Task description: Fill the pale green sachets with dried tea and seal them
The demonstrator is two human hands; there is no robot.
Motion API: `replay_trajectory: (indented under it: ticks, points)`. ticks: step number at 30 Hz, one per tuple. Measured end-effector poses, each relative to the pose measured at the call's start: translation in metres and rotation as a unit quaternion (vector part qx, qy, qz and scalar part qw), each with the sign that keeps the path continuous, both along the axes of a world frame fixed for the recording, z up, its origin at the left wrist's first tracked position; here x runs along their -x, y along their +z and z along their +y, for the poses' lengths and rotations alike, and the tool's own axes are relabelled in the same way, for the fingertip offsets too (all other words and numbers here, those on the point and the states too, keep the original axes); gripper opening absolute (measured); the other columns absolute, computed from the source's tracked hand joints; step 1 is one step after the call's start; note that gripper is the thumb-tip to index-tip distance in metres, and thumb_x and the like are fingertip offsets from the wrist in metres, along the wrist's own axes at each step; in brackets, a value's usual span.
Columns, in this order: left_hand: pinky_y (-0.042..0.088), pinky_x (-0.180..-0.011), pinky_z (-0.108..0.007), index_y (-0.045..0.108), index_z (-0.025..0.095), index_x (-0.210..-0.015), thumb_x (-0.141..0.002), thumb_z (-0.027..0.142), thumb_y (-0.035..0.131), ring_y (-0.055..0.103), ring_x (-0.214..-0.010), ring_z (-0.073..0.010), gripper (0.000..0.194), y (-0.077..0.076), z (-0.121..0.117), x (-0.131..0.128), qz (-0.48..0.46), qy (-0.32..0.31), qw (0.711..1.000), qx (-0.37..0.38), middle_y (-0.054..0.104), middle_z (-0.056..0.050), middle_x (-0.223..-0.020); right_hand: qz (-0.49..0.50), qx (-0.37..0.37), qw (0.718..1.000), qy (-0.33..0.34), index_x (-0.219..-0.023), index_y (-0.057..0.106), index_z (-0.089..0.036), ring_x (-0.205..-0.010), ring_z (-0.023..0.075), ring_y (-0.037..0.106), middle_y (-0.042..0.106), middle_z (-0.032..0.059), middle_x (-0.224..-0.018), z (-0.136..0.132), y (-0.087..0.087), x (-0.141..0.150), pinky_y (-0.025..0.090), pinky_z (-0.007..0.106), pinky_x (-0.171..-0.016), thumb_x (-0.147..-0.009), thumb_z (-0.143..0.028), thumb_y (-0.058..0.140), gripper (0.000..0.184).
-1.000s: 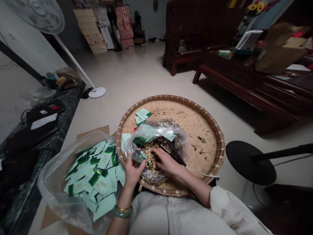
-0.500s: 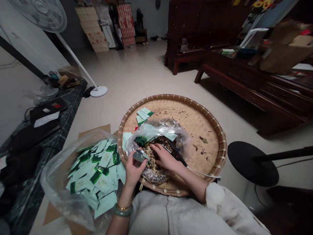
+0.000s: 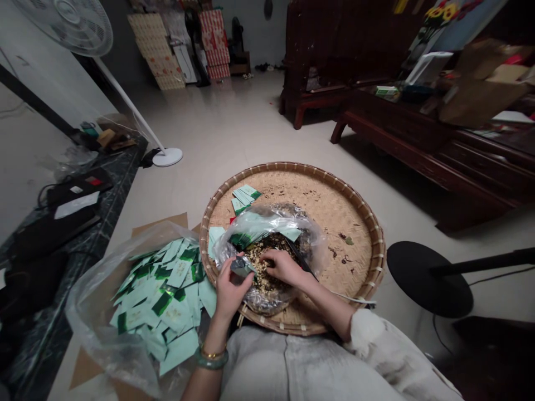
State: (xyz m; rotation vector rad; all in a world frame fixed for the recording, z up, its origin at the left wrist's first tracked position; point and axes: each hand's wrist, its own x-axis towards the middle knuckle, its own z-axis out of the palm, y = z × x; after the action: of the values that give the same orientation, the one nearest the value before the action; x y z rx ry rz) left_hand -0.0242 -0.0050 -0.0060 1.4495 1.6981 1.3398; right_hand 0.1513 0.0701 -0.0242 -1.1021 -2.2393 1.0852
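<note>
A small green sachet (image 3: 241, 267) is held between the thumb and fingers of my left hand (image 3: 229, 288), its dark shiny mouth facing up. My right hand (image 3: 285, 267), fingers curled together, hovers over loose dried yellowish and dark bits (image 3: 261, 249); what it pinches, if anything, is hidden. These bits fill a clear plastic bag (image 3: 229, 236) lying open on a round woven bamboo tray (image 3: 355, 245). Several green sachets (image 3: 251, 233) stand inside the bag's far side. A black device (image 3: 301, 257) with a white cable lies beside my right hand, partly covered by it.
Left of the tray, a large clear bag (image 3: 90, 328) holds a heap of green sachets (image 3: 167, 301). More sachets (image 3: 246, 195) lie on the tray's far left. A white fan base (image 3: 167, 157), black round stand base (image 3: 429, 278) and dark wooden table (image 3: 413, 150) surround the area.
My right hand has drawn its fingers closer together and lifted slightly from the dried bits. My left hand keeps the sachet near the same spot, tilting it slightly.
</note>
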Motion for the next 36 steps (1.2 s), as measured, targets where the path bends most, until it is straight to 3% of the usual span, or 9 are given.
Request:
replay_trajectory:
  ticks: [4,9,14,18,24,29,33,35,36]
  points:
    - [0.044,-0.095,-0.041,0.06,0.016,-0.107,-0.071,0.025,0.066,0.058,-0.105,-0.0245,0.037,0.003,0.004,-0.005,0.073,-0.041,0.996,-0.035,0.062,-0.011,-0.11,0.063,0.073,0.991,-0.095,-0.089,0.07,-0.016,-0.086,0.0199,0.065,0.072,0.0042,-0.091,0.002,0.005,-0.015,0.048,0.032,-0.083,-0.066,-0.01,0.065,0.024]
    - [0.048,-0.089,-0.038,0.056,0.02,-0.116,-0.073,0.023,0.063,0.057,-0.103,-0.0235,0.043,0.002,0.009,-0.017,0.116,-0.073,0.99,-0.02,0.06,-0.009,-0.107,0.144,0.1,0.976,-0.132,-0.088,0.07,-0.015,-0.082,0.0188,0.066,0.072,0.0042,-0.088,0.006,0.04,-0.031,0.05,0.031,-0.077,-0.068,-0.019,0.067,0.021]
    - [0.047,-0.09,-0.04,0.055,0.022,-0.119,-0.073,0.02,0.063,0.057,-0.102,-0.0238,0.047,-0.002,0.013,-0.028,0.132,-0.092,0.987,-0.026,0.058,-0.009,-0.106,0.168,0.013,0.978,-0.121,-0.092,0.069,-0.018,-0.087,0.0185,0.065,0.071,0.0045,-0.092,-0.001,0.079,-0.026,0.051,0.03,-0.078,-0.072,-0.02,0.065,0.02]
    - [0.047,-0.089,-0.04,0.055,0.022,-0.12,-0.072,0.019,0.063,0.057,-0.102,-0.0239,0.049,-0.006,0.014,-0.029,0.126,-0.087,0.988,-0.034,0.058,-0.008,-0.106,0.129,-0.061,0.987,-0.075,-0.096,0.068,-0.018,-0.093,0.0183,0.064,0.069,0.0062,-0.099,-0.011,0.091,-0.016,0.051,0.03,-0.079,-0.074,-0.013,0.062,0.023]
    - [0.047,-0.09,-0.039,0.056,0.02,-0.118,-0.071,0.021,0.065,0.057,-0.103,-0.0241,0.048,-0.011,0.013,-0.024,0.124,-0.082,0.988,-0.037,0.059,-0.008,-0.107,0.116,-0.046,0.992,-0.022,-0.107,0.065,-0.021,-0.104,0.0193,0.06,0.065,0.0072,-0.111,-0.019,0.097,-0.012,0.048,0.035,-0.091,-0.074,-0.01,0.061,0.035]
    - [0.05,-0.084,-0.037,0.054,0.022,-0.122,-0.069,0.02,0.065,0.058,-0.102,-0.0241,0.054,-0.011,0.012,-0.025,0.112,-0.087,0.99,-0.019,0.06,-0.008,-0.109,0.217,0.022,0.975,-0.043,-0.105,0.065,-0.019,-0.101,0.0167,0.061,0.065,0.007,-0.108,-0.019,0.095,-0.012,0.051,0.031,-0.087,-0.083,-0.016,0.053,0.026]
    - [0.052,-0.079,-0.033,0.054,0.022,-0.121,-0.072,0.02,0.064,0.058,-0.103,-0.0231,0.051,-0.004,0.01,-0.023,0.099,-0.088,0.991,-0.012,0.059,-0.009,-0.111,0.261,0.049,0.955,-0.132,-0.101,0.065,-0.018,-0.095,0.0158,0.063,0.068,0.0051,-0.1,-0.007,0.074,-0.019,0.051,0.031,-0.085,-0.087,-0.02,0.047,0.022]
    - [0.051,-0.081,-0.034,0.056,0.021,-0.119,-0.073,0.021,0.063,0.058,-0.103,-0.0226,0.046,-0.001,0.008,-0.018,0.094,-0.076,0.992,-0.018,0.059,-0.008,-0.109,0.213,0.018,0.962,-0.172,-0.099,0.065,-0.018,-0.088,0.0162,0.064,0.068,0.0057,-0.098,0.0,0.058,-0.023,0.052,0.031,-0.079,-0.087,-0.019,0.046,0.023]
    - [0.051,-0.083,-0.035,0.056,0.02,-0.117,-0.074,0.022,0.063,0.058,-0.103,-0.0224,0.043,-0.001,0.008,-0.016,0.093,-0.068,0.993,-0.024,0.06,-0.008,-0.108,0.156,-0.006,0.975,-0.159,-0.1,0.065,-0.018,-0.088,0.0169,0.064,0.068,0.006,-0.099,0.003,0.051,-0.023,0.052,0.031,-0.079,-0.086,-0.018,0.047,0.023]
